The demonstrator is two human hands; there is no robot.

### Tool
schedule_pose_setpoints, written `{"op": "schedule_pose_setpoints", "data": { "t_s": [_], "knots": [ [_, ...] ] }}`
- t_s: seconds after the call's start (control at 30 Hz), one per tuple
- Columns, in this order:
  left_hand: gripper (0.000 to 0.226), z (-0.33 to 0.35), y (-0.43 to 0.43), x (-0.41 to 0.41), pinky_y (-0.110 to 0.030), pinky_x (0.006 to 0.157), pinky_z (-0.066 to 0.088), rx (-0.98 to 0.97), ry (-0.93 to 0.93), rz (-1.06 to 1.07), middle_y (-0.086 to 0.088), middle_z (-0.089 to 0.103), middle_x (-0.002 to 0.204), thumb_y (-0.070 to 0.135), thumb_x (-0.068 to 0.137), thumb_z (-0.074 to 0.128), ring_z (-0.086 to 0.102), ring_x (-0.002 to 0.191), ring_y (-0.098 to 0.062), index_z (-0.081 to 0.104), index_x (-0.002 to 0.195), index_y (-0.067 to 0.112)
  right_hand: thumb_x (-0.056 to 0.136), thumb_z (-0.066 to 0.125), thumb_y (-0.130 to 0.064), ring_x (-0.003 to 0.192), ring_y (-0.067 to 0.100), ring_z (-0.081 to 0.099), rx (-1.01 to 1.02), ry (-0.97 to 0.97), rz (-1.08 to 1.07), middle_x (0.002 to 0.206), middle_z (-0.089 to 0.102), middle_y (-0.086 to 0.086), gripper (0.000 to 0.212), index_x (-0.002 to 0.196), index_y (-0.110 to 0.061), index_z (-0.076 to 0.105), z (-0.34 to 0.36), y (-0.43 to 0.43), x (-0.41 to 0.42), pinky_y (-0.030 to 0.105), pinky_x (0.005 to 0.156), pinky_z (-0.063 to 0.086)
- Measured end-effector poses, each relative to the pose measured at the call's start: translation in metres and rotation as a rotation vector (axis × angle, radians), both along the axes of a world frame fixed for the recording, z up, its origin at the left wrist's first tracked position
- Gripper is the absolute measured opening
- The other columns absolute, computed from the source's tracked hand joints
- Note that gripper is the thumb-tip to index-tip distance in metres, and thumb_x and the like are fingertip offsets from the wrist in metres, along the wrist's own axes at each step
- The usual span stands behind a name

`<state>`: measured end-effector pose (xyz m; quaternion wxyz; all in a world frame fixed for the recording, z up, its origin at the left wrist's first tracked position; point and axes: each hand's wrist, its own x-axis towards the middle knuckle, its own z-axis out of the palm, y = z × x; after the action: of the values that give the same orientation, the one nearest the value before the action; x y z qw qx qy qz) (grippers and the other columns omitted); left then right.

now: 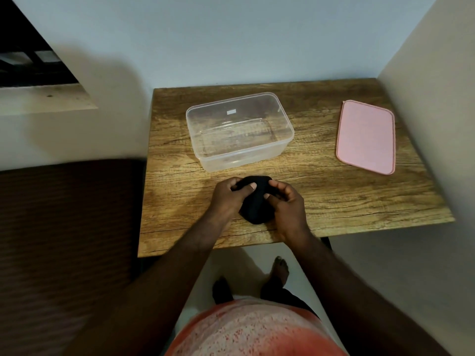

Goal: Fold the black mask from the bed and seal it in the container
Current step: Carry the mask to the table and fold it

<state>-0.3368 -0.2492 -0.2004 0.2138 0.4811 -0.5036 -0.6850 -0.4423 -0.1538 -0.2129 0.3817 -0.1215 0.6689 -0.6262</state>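
Black mask lies bunched on the near part of the worktop, just in front of the container; two hands cover its sides, so its folds are hard to make out. One dark bed beside the worktop is cut off at the left edge. The wooden worktop carries one clear container, upright and uncovered, and one pink lid lying flat well apart to its right. Left hand and right hand each have the grip closed on the mask, thumbs on top, fingers curled round its edges
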Motion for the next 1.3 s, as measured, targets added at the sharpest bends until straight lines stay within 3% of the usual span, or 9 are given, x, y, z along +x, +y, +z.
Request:
{"op": "schedule_pose_setpoints", "data": {
  "t_s": [0.17,0.33,0.43,0.53,0.63,0.77,0.87,1.03,1.3],
  "knots": [
    [0.032,0.003,-0.008,0.005,-0.035,0.074,0.057,0.097,-0.097,-0.074,-0.01,0.074,0.096,0.038,0.087,0.068,0.07,0.09,-0.023,0.071,0.096,0.007,0.088,0.051,0.016,0.101,0.02,0.068,-0.044,-0.118,-0.047,0.109,0.07,0.007,0.037,0.11,-0.009,0.066,0.003,-0.002,0.001,0.029,0.076,0.058],
    [0.023,0.001,-0.015,0.01,-0.047,0.077,0.058,0.049,-0.085,-0.036,-0.012,0.073,0.095,0.026,0.086,0.071,0.07,0.091,-0.027,0.07,0.094,0.005,0.091,0.047,0.012,0.105,0.021,0.067,-0.017,-0.068,-0.026,0.111,0.07,0.006,0.037,0.112,-0.011,0.067,-0.002,-0.001,0.003,0.038,0.083,0.059],
    [0.01,-0.009,-0.018,0.014,-0.037,0.07,0.055,-0.286,-0.19,-0.09,-0.006,0.071,0.08,0.02,0.086,0.071,0.068,0.079,-0.02,0.069,0.083,0.011,0.093,0.055,0.001,0.109,0.017,0.064,0.121,0.305,0.118,0.119,0.066,0.005,0.031,0.119,-0.012,0.065,-0.005,0.001,0.006,0.039,0.094,0.055],
    [0.014,-0.015,-0.018,0.018,-0.025,0.066,0.047,-0.506,-0.231,-0.175,0.0,0.062,0.08,0.014,0.086,0.069,0.061,0.075,-0.014,0.063,0.098,0.014,0.09,0.058,-0.005,0.122,0.025,0.053,0.277,0.755,0.305,0.134,0.054,0.012,0.036,0.126,-0.008,0.061,-0.005,-0.002,0.012,0.032,0.104,0.044],
    [0.023,-0.014,-0.017,0.02,-0.021,0.059,0.044,-0.722,-0.267,-0.254,0.002,0.059,0.078,0.014,0.089,0.064,0.058,0.069,-0.01,0.054,0.11,0.015,0.09,0.051,-0.01,0.138,0.033,0.036,0.264,1.115,0.446,0.148,0.043,0.019,0.045,0.135,-0.004,0.054,-0.005,-0.009,0.018,0.043,0.115,0.03],
    [0.004,-0.019,-0.014,0.02,-0.038,0.07,0.048,-0.845,-0.263,-0.317,-0.002,0.062,0.085,0.015,0.092,0.055,0.058,0.078,-0.018,0.059,0.093,0.014,0.102,0.02,-0.049,0.149,0.025,0.018,0.27,1.085,0.622,0.159,0.028,0.014,0.066,0.151,-0.006,0.031,-0.014,-0.017,0.031,0.041,0.122,0.014],
    [0.014,-0.025,-0.013,0.021,-0.036,0.074,0.047,-0.969,-0.405,-0.383,-0.006,0.063,0.095,0.019,0.094,0.054,0.058,0.087,-0.021,0.065,0.101,0.014,0.093,-0.004,-0.067,0.152,0.022,0.0,0.444,1.198,0.688,0.165,0.009,0.011,0.087,0.156,-0.009,0.013,-0.029,-0.014,0.026,0.043,0.123,0.001],
    [0.019,-0.033,-0.014,0.026,-0.035,0.072,0.045,-1.09,-0.622,-0.362,-0.007,0.061,0.101,0.024,0.095,0.053,0.057,0.092,-0.024,0.066,0.106,0.016,0.096,0.009,-0.064,0.152,0.028,-0.004,0.569,1.255,0.675,0.164,0.0,0.015,0.082,0.156,-0.008,0.003,-0.034,-0.005,0.011,0.045,0.121,-0.001],
    [0.055,-0.037,-0.001,0.053,-0.043,0.104,0.023,-1.126,-0.826,-0.58,-0.006,0.044,0.146,0.048,0.095,0.027,0.036,0.132,-0.026,0.042,0.143,0.026,0.091,0.008,-0.07,0.151,0.028,-0.005,0.588,1.321,0.741,0.164,0.001,0.015,0.09,0.156,-0.008,0.003,-0.032,-0.001,-0.004,0.051,0.12,-0.005]
  ]
}}
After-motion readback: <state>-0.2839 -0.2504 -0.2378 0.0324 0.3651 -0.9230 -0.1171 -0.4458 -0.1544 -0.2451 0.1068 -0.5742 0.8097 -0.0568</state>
